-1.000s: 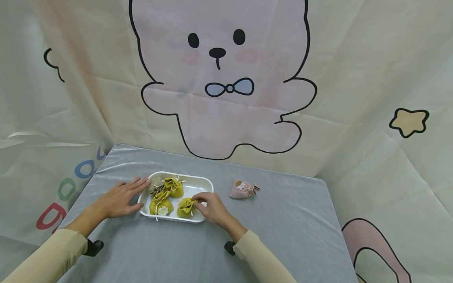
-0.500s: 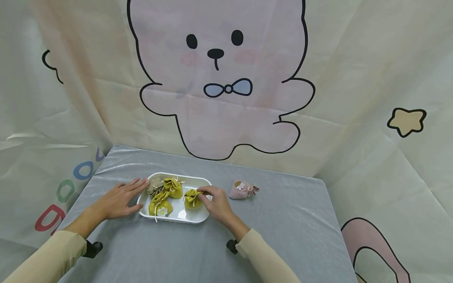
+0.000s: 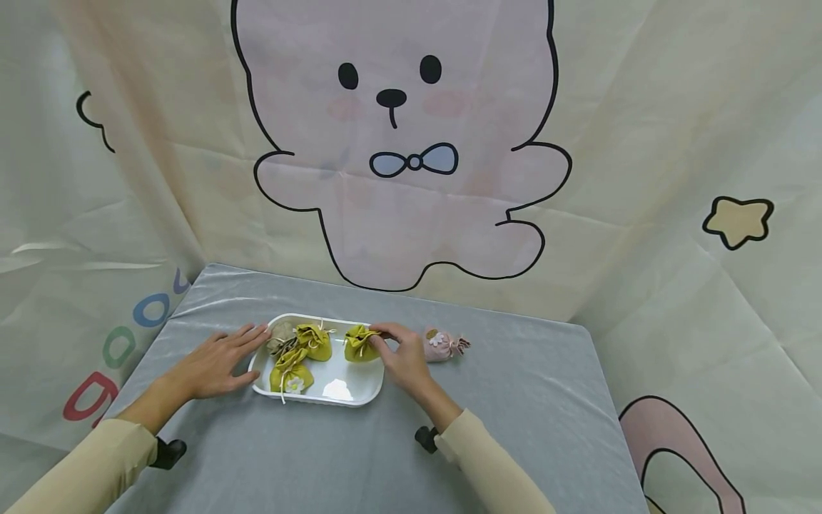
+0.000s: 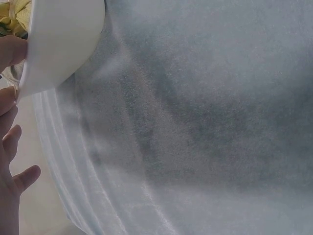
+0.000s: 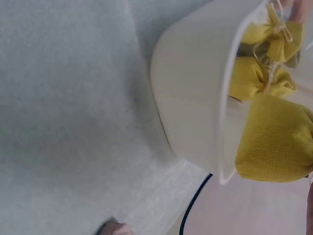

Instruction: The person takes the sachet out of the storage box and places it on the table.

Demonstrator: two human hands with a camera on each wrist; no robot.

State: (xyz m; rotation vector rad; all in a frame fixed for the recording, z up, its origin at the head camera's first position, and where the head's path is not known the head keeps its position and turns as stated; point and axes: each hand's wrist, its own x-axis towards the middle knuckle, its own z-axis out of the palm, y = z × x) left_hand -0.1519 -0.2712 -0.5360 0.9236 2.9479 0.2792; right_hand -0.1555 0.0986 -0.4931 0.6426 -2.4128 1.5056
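Backdrop (image 3: 398,143): cartoon bear with blue bow tie; coloured letters at left, partly cut off, unreadable.
Yellow drawstring pouch (image 3: 359,343): mustard cloth, cream cord, gathered neck; pinched by right hand (image 3: 399,355), lifted above far right rim of white tray (image 3: 340,391).
Left hand (image 3: 215,360): flat, fingers relaxed, touching tray's left edge.
Pink pouch (image 3: 443,345): on grey table (image 3: 514,428), just right of tray.

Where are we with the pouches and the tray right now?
One pink pouch already lies on the table beside the tray. The right hand pinches a yellow pouch at the tray's right rim. Two yellow pouches and a beige one remain inside; the left hand steadies the tray.
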